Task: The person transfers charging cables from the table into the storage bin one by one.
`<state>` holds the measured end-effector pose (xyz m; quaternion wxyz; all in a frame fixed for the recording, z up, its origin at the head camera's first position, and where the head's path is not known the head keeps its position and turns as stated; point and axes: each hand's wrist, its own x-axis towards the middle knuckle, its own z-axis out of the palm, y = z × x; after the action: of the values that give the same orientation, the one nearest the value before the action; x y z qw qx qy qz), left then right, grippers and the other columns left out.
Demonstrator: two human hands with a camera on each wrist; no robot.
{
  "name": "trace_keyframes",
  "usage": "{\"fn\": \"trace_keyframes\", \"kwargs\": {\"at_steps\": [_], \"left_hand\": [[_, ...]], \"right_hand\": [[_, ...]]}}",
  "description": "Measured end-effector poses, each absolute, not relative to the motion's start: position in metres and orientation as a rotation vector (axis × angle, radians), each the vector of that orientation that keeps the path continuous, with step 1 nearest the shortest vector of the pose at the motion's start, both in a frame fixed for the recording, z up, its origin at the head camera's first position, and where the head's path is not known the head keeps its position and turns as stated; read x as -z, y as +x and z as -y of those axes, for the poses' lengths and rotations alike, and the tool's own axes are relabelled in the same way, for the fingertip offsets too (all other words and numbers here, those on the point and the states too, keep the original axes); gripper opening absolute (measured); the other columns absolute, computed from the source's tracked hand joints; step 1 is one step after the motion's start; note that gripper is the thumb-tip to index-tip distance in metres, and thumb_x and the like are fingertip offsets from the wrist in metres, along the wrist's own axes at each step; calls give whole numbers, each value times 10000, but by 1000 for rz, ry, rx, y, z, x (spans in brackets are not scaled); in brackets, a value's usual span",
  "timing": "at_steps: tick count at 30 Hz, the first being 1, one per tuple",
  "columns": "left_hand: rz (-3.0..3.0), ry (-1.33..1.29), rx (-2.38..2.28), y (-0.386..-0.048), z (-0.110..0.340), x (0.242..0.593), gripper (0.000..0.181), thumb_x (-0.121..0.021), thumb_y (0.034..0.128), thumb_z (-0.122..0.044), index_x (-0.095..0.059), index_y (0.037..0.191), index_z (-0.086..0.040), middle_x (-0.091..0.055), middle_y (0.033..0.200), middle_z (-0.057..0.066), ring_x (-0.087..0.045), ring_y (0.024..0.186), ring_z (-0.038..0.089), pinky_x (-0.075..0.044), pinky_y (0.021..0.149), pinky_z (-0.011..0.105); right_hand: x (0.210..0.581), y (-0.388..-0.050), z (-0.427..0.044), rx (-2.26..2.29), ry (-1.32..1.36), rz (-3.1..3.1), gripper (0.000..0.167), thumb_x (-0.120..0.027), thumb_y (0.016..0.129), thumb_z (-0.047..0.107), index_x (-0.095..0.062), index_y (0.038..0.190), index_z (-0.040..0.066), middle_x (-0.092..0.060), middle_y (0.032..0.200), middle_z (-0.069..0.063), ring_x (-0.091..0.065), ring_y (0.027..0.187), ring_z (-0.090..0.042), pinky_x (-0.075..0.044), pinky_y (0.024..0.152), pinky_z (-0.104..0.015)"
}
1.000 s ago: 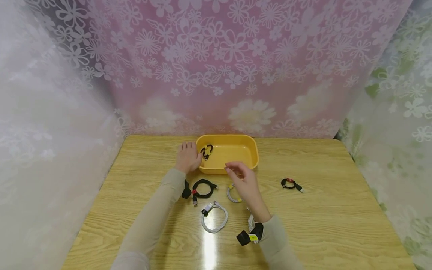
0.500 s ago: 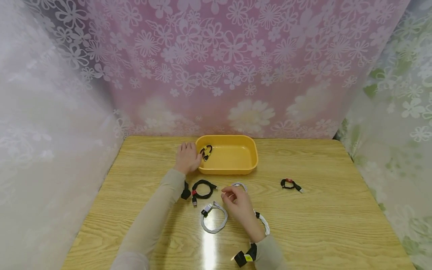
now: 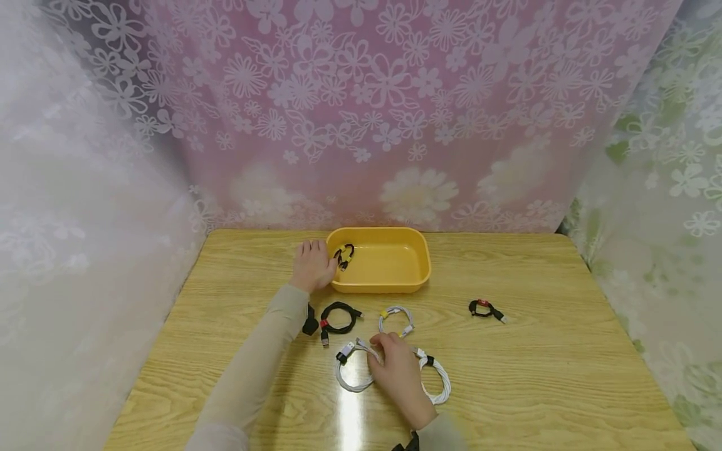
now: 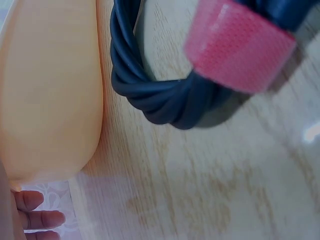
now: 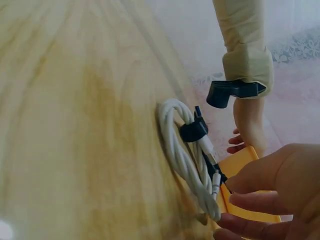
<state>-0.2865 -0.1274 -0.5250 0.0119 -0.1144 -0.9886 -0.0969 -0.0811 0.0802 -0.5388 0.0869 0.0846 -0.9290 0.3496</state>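
My left hand [image 3: 312,266] rests against the left side of the yellow plastic bin [image 3: 380,289], its thumb at the rim and its fingers fairly straight. A black cable with yellow ties [image 3: 347,253] lies in the bin's left end. My right hand [image 3: 399,374] is at the right side of a coiled whitish-grey USB cable [image 3: 342,382] with a black tie. In the right wrist view, the thumb and fingers [image 5: 250,227] reach the edge of this coil [image 5: 175,140], loosely bent and not closed round it. The coil lies on the table.
A black coiled cable with a red tie [image 3: 339,329] lies in front of the bin. Near my right hand are a whitish cable with yellow ties [image 3: 395,309] and a white cable with a black tie [image 3: 445,382]. A small black cable [image 3: 486,308] lies farther right.
My right hand has moved from the bin's front edge toward me and left, down to the whitish-grey cable. More of the two cables beside it now shows. My left hand has stayed at the bin.
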Motion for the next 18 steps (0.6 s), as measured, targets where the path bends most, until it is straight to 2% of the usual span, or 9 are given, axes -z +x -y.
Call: {"fn": "trace_keyframes", "kwargs": {"at_steps": [5, 18], "left_hand": [[3078, -356, 299, -286, 127, 523, 395, -412, 1001, -286, -495, 1211, 39, -522, 1159, 228, -435, 1157, 413, -303, 1007, 508], [3082, -335, 300, -288, 126, 527, 386, -405, 998, -285, -487, 1197, 35, -512, 1129, 212, -428, 1118, 398, -306, 990, 498]], "right_hand": [[546, -77, -78, -949, 212, 2771, 158, -773, 749, 86, -701, 889, 102, -582, 804, 24, -581, 723, -163, -454, 588, -332], [546, -78, -76, -889, 120, 2796, 122, -769, 746, 78, -684, 802, 144, -478, 702, 72, -435, 566, -91, -335, 484, -264]]}}
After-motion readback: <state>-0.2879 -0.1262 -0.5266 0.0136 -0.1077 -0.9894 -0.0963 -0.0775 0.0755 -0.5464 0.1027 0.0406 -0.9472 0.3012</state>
